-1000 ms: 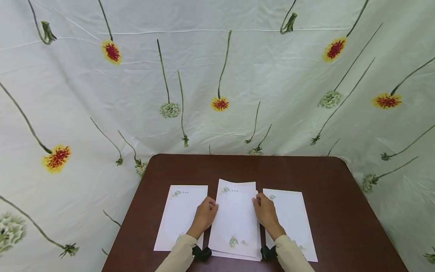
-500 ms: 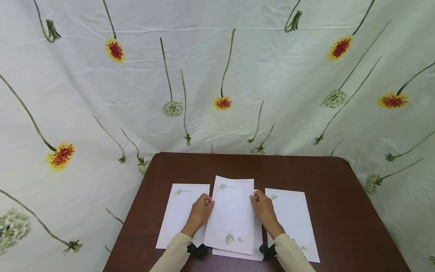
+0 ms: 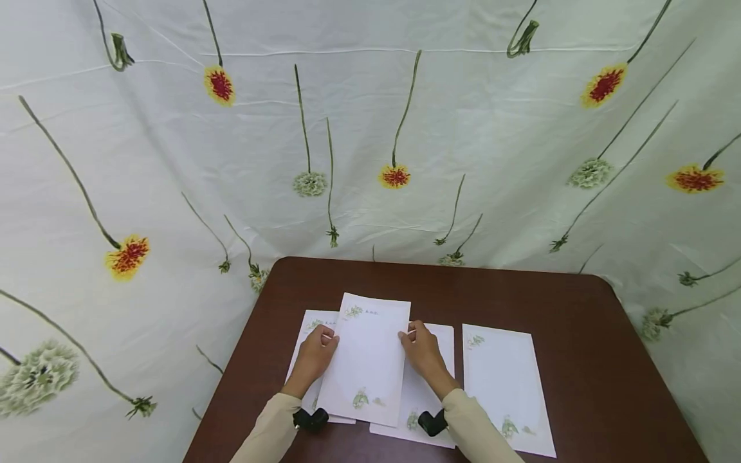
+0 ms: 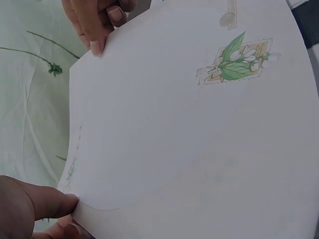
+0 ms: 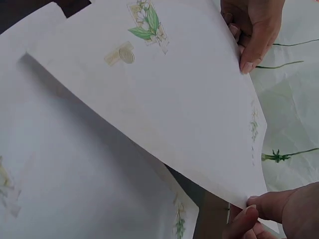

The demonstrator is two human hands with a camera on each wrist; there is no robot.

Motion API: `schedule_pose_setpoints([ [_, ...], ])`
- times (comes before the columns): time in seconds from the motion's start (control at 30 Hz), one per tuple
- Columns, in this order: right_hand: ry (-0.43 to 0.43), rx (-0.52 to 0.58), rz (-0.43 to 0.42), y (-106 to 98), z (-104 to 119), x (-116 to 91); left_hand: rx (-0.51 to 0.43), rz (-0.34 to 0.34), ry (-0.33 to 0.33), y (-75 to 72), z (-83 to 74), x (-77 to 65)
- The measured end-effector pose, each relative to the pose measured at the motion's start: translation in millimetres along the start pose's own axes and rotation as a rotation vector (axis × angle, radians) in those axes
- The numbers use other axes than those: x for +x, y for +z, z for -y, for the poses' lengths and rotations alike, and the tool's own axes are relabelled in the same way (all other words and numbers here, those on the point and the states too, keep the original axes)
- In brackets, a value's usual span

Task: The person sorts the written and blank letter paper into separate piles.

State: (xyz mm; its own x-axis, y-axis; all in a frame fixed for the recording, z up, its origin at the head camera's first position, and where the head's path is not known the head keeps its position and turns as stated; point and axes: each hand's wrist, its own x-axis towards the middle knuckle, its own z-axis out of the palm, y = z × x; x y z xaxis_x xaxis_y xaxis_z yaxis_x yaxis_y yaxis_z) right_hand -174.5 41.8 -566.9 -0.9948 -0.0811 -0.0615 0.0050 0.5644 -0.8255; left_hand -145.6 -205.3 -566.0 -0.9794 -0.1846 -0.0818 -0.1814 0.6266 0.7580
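Both hands hold up a white sheet of paper (image 3: 367, 360) printed with small green plants. My left hand (image 3: 314, 357) pinches its left edge; in the left wrist view the thumb (image 4: 55, 201) lies on top and the fingers go beneath. On the right edge, my right hand (image 3: 427, 354) pinches between thumb and fingers, seen close in the right wrist view beside the sheet's printed flower (image 5: 147, 22). The raised sheet overlaps a left sheet (image 3: 309, 325) and a middle sheet (image 3: 428, 392) of the same print, both lying on the table.
A third sheet (image 3: 506, 386) lies to the right on the dark brown table (image 3: 602, 366). Behind the table hangs a white cloth (image 3: 249, 148) with printed flowers. Black wrist cameras (image 3: 311, 419) sit at both cuffs.
The held sheet has been lifted off the middle sheet and carried left with both hands, now partly over the left sheet. More of the middle sheet shows. The head view has shifted slightly.
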Motion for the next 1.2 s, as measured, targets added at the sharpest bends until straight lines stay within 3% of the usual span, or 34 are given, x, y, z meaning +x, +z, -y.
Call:
schedule_pose_setpoints([
  [0.23,0.001,0.063,0.033,27.5,12.5,2.4,0.035,-0.037,-0.08,-17.8,23.8,1.0],
  [0.43,-0.044,0.057,0.072,42.0,16.9,-2.1,0.05,-0.061,-0.093,-24.3,35.0,-0.6],
  [0.6,-0.09,0.036,0.113,50.3,21.2,-4.3,0.065,-0.078,-0.099,-29.8,41.5,-1.6],
  [0.87,-0.078,0.094,0.204,59.1,23.4,-6.3,0.081,-0.111,-0.131,-37.1,51.9,-1.4],
  [1.2,-0.104,0.054,0.266,65.4,23.3,-5.3,0.093,-0.106,-0.172,-38.1,61.2,-1.8],
])
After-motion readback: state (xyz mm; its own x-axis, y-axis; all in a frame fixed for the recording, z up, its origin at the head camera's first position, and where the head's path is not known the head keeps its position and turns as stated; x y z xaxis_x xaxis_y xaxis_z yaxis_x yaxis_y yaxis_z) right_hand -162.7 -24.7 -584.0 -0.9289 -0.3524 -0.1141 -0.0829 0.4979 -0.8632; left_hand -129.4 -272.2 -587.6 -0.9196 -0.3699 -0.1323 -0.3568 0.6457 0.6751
